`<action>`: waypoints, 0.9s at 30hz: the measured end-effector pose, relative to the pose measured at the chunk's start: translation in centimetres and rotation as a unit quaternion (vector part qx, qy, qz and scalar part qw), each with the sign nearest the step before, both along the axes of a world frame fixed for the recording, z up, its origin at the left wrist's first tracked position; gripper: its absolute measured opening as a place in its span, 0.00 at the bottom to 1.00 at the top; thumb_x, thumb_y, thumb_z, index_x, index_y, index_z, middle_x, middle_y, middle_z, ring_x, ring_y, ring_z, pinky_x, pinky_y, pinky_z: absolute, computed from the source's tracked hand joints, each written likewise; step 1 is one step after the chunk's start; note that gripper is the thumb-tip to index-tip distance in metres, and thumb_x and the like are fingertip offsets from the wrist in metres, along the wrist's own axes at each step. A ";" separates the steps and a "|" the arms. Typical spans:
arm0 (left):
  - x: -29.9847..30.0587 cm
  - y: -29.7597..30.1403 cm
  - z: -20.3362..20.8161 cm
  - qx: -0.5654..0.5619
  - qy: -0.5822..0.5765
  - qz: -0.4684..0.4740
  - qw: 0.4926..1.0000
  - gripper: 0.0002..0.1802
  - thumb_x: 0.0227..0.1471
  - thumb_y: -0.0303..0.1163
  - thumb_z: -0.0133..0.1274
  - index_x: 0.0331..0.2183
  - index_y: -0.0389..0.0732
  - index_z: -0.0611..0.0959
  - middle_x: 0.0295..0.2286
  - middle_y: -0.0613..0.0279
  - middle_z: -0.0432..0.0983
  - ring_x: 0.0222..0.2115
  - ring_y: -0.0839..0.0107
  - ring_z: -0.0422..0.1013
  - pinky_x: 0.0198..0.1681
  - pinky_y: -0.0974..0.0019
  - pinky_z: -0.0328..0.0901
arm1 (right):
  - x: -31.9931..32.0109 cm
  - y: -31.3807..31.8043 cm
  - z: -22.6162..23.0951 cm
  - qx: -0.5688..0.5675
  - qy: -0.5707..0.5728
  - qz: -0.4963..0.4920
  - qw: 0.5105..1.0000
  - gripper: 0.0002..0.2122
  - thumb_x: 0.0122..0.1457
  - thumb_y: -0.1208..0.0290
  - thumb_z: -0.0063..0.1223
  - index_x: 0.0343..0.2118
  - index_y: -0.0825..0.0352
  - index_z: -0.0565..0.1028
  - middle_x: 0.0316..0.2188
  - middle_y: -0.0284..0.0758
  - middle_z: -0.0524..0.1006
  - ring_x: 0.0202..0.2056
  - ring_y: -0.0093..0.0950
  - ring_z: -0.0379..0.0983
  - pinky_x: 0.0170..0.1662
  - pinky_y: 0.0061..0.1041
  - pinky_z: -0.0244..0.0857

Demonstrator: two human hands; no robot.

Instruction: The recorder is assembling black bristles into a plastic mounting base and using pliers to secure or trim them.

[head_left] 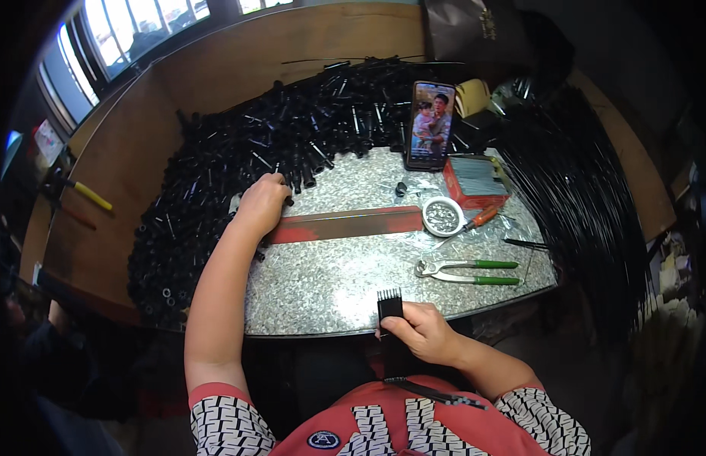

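My left hand [263,204] reaches to the near edge of a heap of small black tubular parts [292,121]. Its fingers are curled down among the parts, and what they grip, if anything, is hidden. Close to the table's front edge, my right hand [427,333] is closed on a black comb-like piece [389,305], thin teeth pointing up. Between the hands and the heap lies a long flat bar [345,225], brown with red patches. A pair of green-handled pincers [467,270] rests to the right, beyond my right hand.
A white bowl of small metal pieces [443,217] stands by an orange-handled tool [484,216] and a red box of thin rods [474,182]. A phone [430,125] stands upright behind. Long black rods [588,190] fill the right side. Wooden boards [110,220] wall the left and back.
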State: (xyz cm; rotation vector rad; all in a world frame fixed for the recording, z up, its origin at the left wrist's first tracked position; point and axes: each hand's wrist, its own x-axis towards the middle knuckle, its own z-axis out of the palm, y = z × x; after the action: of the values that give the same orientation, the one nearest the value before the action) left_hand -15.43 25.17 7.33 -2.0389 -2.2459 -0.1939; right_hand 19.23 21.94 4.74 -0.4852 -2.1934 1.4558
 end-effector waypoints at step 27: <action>18.2 -4.9 -1.8 0.241 -0.780 -0.018 0.577 0.18 0.58 0.22 0.44 0.51 0.33 0.69 0.36 0.55 0.76 0.37 0.74 0.72 0.41 0.73 0.68 | -0.2 0.1 -0.3 -0.087 -0.059 -0.069 0.992 0.08 0.62 0.72 0.48 0.32 0.70 0.75 0.25 0.32 0.77 0.27 0.19 0.72 0.31 0.21 0.66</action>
State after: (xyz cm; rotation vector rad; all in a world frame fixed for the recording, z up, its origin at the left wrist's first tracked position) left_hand 2.80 20.22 5.52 -1.4398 -1.8677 -3.1490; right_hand 19.01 22.07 4.43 -0.7845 -2.0835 1.5868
